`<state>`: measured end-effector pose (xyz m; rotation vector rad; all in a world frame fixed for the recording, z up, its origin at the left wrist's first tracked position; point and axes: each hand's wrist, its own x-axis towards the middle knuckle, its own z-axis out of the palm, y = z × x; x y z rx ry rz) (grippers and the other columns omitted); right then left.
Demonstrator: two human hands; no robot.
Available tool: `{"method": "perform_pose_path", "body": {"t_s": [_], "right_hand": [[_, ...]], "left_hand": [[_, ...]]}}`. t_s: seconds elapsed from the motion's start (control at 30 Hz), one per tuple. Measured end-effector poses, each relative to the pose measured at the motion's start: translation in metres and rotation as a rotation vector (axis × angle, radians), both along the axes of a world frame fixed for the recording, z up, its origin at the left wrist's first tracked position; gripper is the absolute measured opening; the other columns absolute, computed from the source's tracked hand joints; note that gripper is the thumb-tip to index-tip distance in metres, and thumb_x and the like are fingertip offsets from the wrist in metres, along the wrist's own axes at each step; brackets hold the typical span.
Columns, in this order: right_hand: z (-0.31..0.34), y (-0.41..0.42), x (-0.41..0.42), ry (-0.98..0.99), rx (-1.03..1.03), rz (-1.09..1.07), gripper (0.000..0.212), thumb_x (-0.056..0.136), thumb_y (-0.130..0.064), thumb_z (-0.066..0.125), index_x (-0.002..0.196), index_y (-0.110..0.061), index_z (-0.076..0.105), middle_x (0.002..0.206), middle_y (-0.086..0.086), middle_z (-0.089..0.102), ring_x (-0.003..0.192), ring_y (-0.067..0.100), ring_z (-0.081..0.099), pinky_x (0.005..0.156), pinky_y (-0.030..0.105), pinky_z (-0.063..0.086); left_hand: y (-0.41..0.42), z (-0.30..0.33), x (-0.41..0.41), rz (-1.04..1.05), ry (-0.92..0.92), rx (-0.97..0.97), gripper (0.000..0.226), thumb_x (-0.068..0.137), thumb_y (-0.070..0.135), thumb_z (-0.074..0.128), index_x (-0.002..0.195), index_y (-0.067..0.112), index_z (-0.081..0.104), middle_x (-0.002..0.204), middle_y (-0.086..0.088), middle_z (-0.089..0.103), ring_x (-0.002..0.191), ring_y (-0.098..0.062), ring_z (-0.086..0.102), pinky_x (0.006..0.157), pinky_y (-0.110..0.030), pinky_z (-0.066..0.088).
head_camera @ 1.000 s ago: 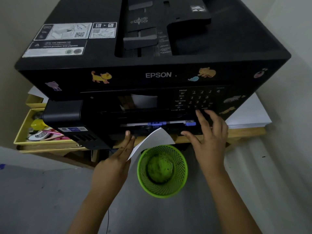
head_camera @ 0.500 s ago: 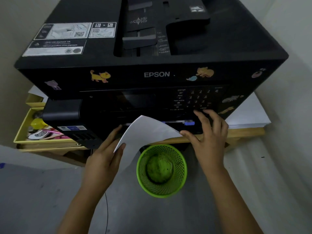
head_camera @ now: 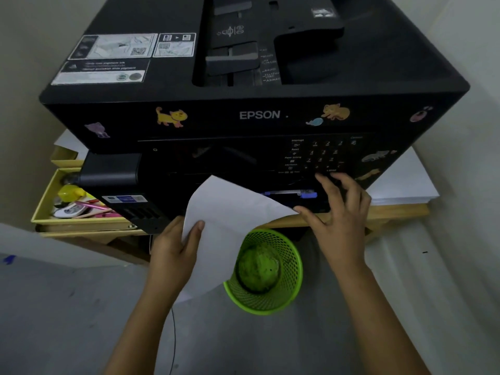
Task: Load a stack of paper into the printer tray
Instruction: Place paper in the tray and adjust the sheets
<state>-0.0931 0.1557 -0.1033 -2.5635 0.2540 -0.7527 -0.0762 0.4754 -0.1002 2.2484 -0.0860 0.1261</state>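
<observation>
A big black Epson printer (head_camera: 259,115) with cat stickers fills the upper view. My left hand (head_camera: 173,247) holds white paper (head_camera: 224,220) by its left edge, thumb on top, in front of the printer's lower front opening. The paper bows outward, mostly clear of the slot. My right hand (head_camera: 341,212) grips the printer's front at the slot, fingers curled over the edge below the keypad and thumb at the paper's right corner. A white strip with blue guides (head_camera: 305,194) shows inside the opening. How many sheets I hold is unclear.
A green mesh bin (head_camera: 265,272) stands on the grey floor right below the paper. A stack of white paper (head_camera: 400,182) lies on the wooden stand at the right. A yellow tray of small items (head_camera: 67,209) sits at the left. A thin black cable (head_camera: 173,336) runs along the floor.
My left hand has drawn the paper out of the slot toward me and to the left; far more of the sheet now shows. My right hand has stayed on the printer's front.
</observation>
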Motion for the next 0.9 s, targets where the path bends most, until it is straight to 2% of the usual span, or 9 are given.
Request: {"method": "perform_pose_path", "body": {"t_s": [0.13, 0.2, 0.27, 0.37, 0.47, 0.53, 0.63, 0.73, 0.9], "right_hand": [[-0.001, -0.002, 0.001, -0.018, 0.043, 0.066, 0.07, 0.092, -0.05, 0.081, 0.151, -0.021, 0.06, 0.154, 0.008, 0.046, 0.128, 0.031, 0.051, 0.108, 0.052, 0.048], [-0.003, -0.004, 0.0, -0.039, 0.085, 0.123, 0.07, 0.092, -0.046, 0.082, 0.153, -0.018, 0.058, 0.156, 0.01, 0.043, 0.128, 0.029, 0.053, 0.107, 0.055, 0.05], [-0.004, -0.003, -0.004, -0.056, 0.125, 0.152, 0.074, 0.091, -0.04, 0.083, 0.155, -0.015, 0.056, 0.16, 0.012, 0.038, 0.134, 0.031, 0.053, 0.111, 0.051, 0.052], [-0.011, 0.003, -0.014, -0.11, 0.186, 0.13, 0.079, 0.084, -0.032, 0.092, 0.15, -0.004, 0.058, 0.16, 0.022, 0.033, 0.14, 0.034, 0.051, 0.117, 0.04, 0.05], [-0.023, 0.005, -0.021, -0.171, 0.195, 0.038, 0.071, 0.082, -0.031, 0.096, 0.139, 0.0, 0.065, 0.152, 0.024, 0.039, 0.131, 0.037, 0.056, 0.112, 0.043, 0.053], [-0.03, 0.006, -0.022, -0.181, 0.313, -0.03, 0.06, 0.087, -0.027, 0.092, 0.137, -0.004, 0.065, 0.143, 0.016, 0.047, 0.119, 0.031, 0.061, 0.105, 0.047, 0.056], [-0.034, 0.004, -0.018, -0.182, 0.473, -0.071, 0.049, 0.094, -0.02, 0.085, 0.137, -0.009, 0.064, 0.126, 0.008, 0.057, 0.106, 0.024, 0.065, 0.096, 0.049, 0.058], [-0.034, -0.002, -0.015, -0.178, 0.572, -0.066, 0.053, 0.091, -0.016, 0.087, 0.138, -0.008, 0.063, 0.126, 0.009, 0.059, 0.108, 0.023, 0.067, 0.097, 0.041, 0.06], [-0.033, -0.006, -0.013, -0.153, 0.597, -0.066, 0.054, 0.089, -0.017, 0.089, 0.137, -0.009, 0.066, 0.121, 0.004, 0.064, 0.106, 0.02, 0.068, 0.095, 0.034, 0.06]], "left_hand": [[-0.005, -0.009, 0.008, 0.119, 0.036, -0.059, 0.028, 0.102, 0.038, 0.06, 0.11, 0.013, 0.07, 0.095, -0.001, 0.074, 0.088, -0.015, 0.072, 0.07, -0.045, 0.062], [-0.008, -0.012, 0.006, 0.129, 0.035, -0.09, 0.028, 0.102, 0.036, 0.061, 0.116, 0.014, 0.071, 0.1, 0.0, 0.075, 0.092, -0.013, 0.072, 0.073, -0.042, 0.063], [-0.012, -0.011, 0.001, 0.144, 0.067, -0.158, 0.029, 0.103, 0.034, 0.062, 0.126, 0.018, 0.069, 0.104, 0.008, 0.074, 0.097, -0.006, 0.071, 0.078, -0.035, 0.061], [-0.019, -0.008, -0.003, 0.189, 0.106, -0.25, 0.024, 0.102, 0.037, 0.061, 0.126, 0.032, 0.063, 0.107, 0.021, 0.069, 0.099, 0.003, 0.067, 0.077, -0.03, 0.058], [-0.025, -0.006, -0.001, 0.216, 0.103, -0.299, 0.019, 0.102, 0.038, 0.062, 0.121, 0.036, 0.061, 0.107, 0.022, 0.069, 0.096, 0.006, 0.068, 0.076, -0.027, 0.058], [-0.029, -0.006, -0.001, 0.228, 0.09, -0.315, 0.02, 0.102, 0.038, 0.063, 0.122, 0.037, 0.062, 0.108, 0.021, 0.07, 0.098, 0.008, 0.068, 0.076, -0.025, 0.058], [-0.029, -0.01, 0.0, 0.239, 0.071, -0.307, 0.022, 0.101, 0.037, 0.065, 0.122, 0.029, 0.065, 0.109, 0.015, 0.072, 0.099, 0.003, 0.069, 0.076, -0.029, 0.061], [-0.026, -0.014, 0.003, 0.244, 0.065, -0.279, 0.019, 0.1, 0.037, 0.068, 0.11, 0.02, 0.066, 0.099, 0.006, 0.073, 0.089, -0.004, 0.072, 0.071, -0.044, 0.064], [-0.027, -0.016, 0.005, 0.242, 0.062, -0.279, 0.02, 0.099, 0.039, 0.068, 0.11, 0.023, 0.064, 0.101, 0.009, 0.072, 0.09, -0.003, 0.071, 0.073, -0.04, 0.064]]}}
